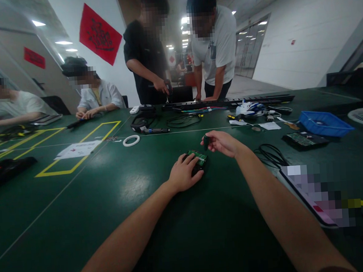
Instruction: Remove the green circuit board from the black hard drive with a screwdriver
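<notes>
My left hand lies over a small black device with an exposed green circuit board, flat on the table. Its fingers are spread across the top, with the thumb along the near side, and they hide much of the device. Just to the right and slightly above the table, my right hand is closed in a pinch. Between thumb and fingertips sticks a short dark handle-like piece; too little of it shows to tell its kind. It is apart from the circuit board.
Right of my arm lie a second circuit-board device, a blue tray, a black cable and a blurred flat panel. A white ring sits left. Wires cross the far side, where two people stand; others sit left.
</notes>
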`<state>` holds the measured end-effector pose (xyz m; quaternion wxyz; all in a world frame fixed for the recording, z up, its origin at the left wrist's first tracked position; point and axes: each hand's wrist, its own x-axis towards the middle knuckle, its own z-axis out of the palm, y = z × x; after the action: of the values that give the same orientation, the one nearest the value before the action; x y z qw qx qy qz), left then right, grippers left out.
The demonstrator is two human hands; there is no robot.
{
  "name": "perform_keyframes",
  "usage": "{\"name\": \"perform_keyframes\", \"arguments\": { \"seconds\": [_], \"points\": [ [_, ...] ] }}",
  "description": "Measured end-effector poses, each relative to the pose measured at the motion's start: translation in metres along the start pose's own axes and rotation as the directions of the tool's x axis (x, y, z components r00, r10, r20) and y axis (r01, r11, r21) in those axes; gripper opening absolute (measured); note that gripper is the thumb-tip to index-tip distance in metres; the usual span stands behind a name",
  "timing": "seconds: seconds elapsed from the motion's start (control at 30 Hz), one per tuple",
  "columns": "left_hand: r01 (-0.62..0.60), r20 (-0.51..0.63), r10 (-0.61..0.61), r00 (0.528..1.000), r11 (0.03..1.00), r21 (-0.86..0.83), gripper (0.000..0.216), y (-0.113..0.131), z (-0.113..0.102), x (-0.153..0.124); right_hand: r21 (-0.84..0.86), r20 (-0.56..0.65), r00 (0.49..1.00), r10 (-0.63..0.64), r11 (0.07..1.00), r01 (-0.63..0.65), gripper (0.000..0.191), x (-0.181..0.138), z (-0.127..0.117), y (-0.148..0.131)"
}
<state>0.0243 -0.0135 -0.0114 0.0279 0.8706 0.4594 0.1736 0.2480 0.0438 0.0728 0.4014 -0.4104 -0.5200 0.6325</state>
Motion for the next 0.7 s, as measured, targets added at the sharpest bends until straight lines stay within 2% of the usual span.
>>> {"name": "perform_keyframes", "arguments": {
  "seconds": [0.13, 0.37, 0.7],
  "points": [
    [0.008, -0.001, -0.008, 1.000, 1.000, -0.019, 0.066, 0.0011, -0.0011, -0.0003, 0.009, -0.002, 1.000, 0.000, 1.000, 0.000, 0.013, 0.0001, 0.0017, -0.0012],
    [0.020, 0.020, -0.020, 1.000, 1.000, -0.014, 0.067, 0.0008, -0.0020, -0.0006, -0.092, -0.002, 0.997, -0.079, 0.993, 0.079, 0.021, 0.0030, -0.0046, -0.0014],
    [0.020, 0.021, -0.020, 1.000, 1.000, -0.024, 0.068, 0.0005, -0.0020, -0.0003, 0.018, -0.050, 0.997, -0.058, 0.998, 0.059, 0.010, 0.0014, -0.0003, 0.0000]
  ]
}}
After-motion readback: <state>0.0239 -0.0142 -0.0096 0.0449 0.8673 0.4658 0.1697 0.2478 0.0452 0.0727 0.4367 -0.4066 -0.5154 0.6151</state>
